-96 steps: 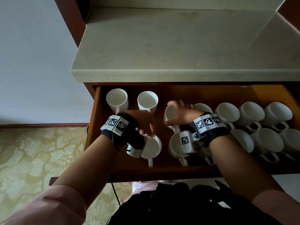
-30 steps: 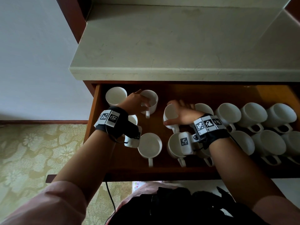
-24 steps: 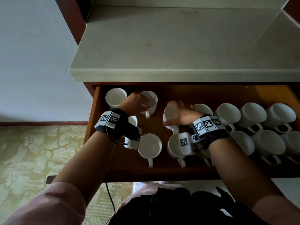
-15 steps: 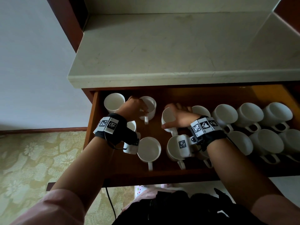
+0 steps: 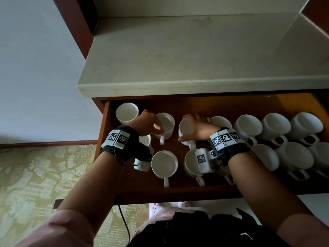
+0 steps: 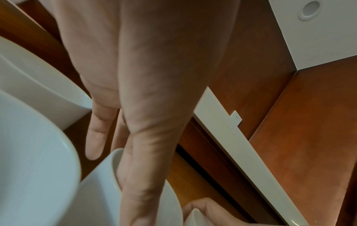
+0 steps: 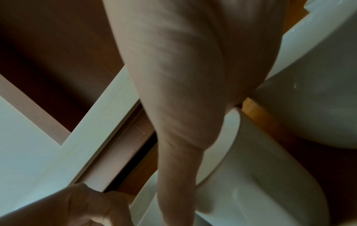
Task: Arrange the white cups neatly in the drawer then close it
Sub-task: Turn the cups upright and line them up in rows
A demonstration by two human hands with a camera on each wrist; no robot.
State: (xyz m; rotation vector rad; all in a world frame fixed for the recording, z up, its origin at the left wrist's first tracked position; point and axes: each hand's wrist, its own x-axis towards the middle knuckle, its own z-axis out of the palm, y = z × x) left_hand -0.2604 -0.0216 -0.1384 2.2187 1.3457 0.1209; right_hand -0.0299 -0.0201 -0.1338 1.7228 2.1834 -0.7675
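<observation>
Drawer is open, so closing is not done. Left to right: back-left cup stands upright in the corner, handle hidden. Another cup sits mostly under the left wrist, can't judge its position. Left hand has its fingers wrapped over the rim of the second back-row cup, thumb side inside and the rest outside per the wrist view; that cup's handle points toward the drawer front. In front of it, a lone cup sits upright, handle to the front. Right hand grasps the third back-row cup, fingers over its rim and thumb on its near wall; it looks tilted toward the left, so probably mid-placement. A front cup sits partly under the right wrist camera. Right side: 2 rows of white cups touching or nearly so, handles mostly toward the front-right, which looks tidy. My read: right half arranged, left half spaced unevenly with gaps; 2 cups in hand need setting, then shut the drawer under the stone surface.
</observation>
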